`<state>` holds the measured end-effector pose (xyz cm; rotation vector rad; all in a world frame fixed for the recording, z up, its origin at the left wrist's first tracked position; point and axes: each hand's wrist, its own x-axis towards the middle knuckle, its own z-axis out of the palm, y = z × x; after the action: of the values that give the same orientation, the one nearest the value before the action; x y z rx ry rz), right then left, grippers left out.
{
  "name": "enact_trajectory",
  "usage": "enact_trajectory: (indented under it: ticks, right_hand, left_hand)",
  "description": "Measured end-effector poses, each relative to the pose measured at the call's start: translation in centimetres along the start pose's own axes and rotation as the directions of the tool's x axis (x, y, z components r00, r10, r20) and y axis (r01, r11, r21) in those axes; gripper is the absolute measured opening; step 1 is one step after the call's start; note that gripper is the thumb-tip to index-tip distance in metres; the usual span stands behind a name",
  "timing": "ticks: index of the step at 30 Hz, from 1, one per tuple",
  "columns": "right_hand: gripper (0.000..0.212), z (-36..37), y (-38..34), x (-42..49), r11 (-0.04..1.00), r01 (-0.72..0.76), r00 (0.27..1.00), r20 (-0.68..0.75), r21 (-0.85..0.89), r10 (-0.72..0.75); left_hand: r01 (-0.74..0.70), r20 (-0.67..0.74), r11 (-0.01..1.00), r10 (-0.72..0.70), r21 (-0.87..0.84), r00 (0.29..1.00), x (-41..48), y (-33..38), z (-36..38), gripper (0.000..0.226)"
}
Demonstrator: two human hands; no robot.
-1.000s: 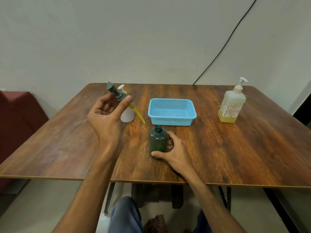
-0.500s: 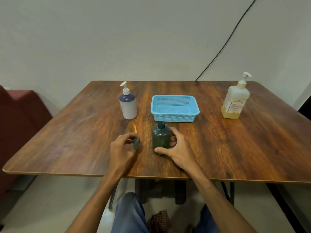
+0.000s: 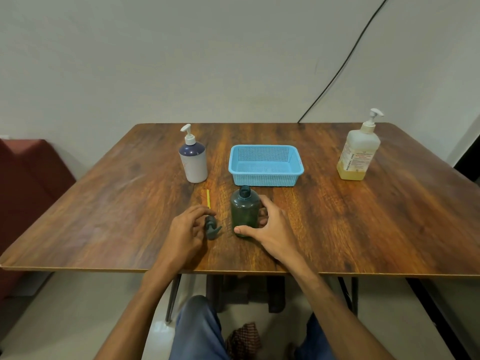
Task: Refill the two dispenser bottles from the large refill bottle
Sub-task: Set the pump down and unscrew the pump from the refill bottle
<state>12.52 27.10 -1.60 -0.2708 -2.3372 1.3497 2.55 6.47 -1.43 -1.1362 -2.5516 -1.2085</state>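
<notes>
So the dark green bottle (image 3: 244,213) stands uncapped near the front edge of the table (image 3: 104,203), around the middle. The right hand (image 3: 270,227) is wrapped around it, thumb across the front. Can't make out a liquid level through the tinted plastic tbh. Its pump head (image 3: 211,228) lies just left, yellow dip tube (image 3: 208,198) pointing at the far edge. The left hand (image 3: 187,229) curls over part of it, can't tell if it's actually gripping. The white pump dispenser (image 3: 193,162) and blue basket (image 3: 266,165) sit behind. The refill bottle (image 3: 358,154) at the far right corner has a low yellowish layer.

You had a smooth, glossy wood-grain table (image 3: 104,203), a perforated blue plastic basket (image 3: 265,179), a translucent dark green plastic bottle (image 3: 244,211) and a cloudy plastic refill bottle (image 3: 359,152).
</notes>
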Motion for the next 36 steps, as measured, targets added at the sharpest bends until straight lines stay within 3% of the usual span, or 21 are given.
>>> enact_trajectory:
  ticks: [4, 8, 14, 19, 22, 25, 31, 36]
  right_hand:
    - [0.094, -0.4, 0.2, 0.0, 0.998, -0.019, 0.998, 0.060, 0.060, 0.015]
    - [0.097, -2.2, 0.2, -0.2, 0.990, -0.036, 0.997, 0.070, 0.137, 0.026]
    - [0.067, -7.7, -0.4, 1.1, 0.980, 0.018, 0.980, -0.196, 0.200, 0.022]
    - [0.049, -13.3, 0.9, 4.0, 0.988, 0.051, 0.806, -0.591, 0.144, 0.044]
    - [0.061, -16.5, 3.2, 6.2, 0.998, -0.003, 0.698, -0.715, 0.060, 0.044]
    - [0.081, -19.3, 5.2, 8.3, 0.992, -0.127, 0.644, -0.762, -0.011, 0.074]
    - [0.111, -22.5, 8.6, 12.8, 0.974, -0.228, 0.706, -0.689, -0.002, 0.164]
    - [0.083, -22.8, 10.4, 15.0, 0.973, -0.182, 0.756, -0.613, 0.140, 0.230]
  left_hand:
    - [-0.040, -0.138, 0.999, 0.037, -0.021, 0.990, 0.6, 1.7, -0.7, 0.055]
    - [-0.124, -0.272, 0.976, 0.073, -0.177, 0.959, 2.4, 5.2, -1.4, 0.041]
    - [-0.140, -0.264, 0.876, 0.015, -0.462, 0.964, 6.3, 13.1, 0.5, 0.028]
    - [-0.148, -0.198, 0.842, 0.051, -0.519, 0.979, 10.8, 17.2, 6.0, 0.038]
    - [-0.074, -0.123, 0.844, 0.009, -0.531, 0.992, 13.7, 18.3, 10.6, 0.037]
    - [0.004, -0.065, 0.857, -0.044, -0.515, 0.997, 16.1, 18.8, 14.7, 0.040]
    - [0.135, 0.010, 0.872, -0.147, -0.471, 0.989, 19.7, 18.4, 19.9, 0.046]
    - [0.179, 0.065, 0.871, -0.168, -0.458, 0.984, 20.8, 17.2, 21.7, 0.048]
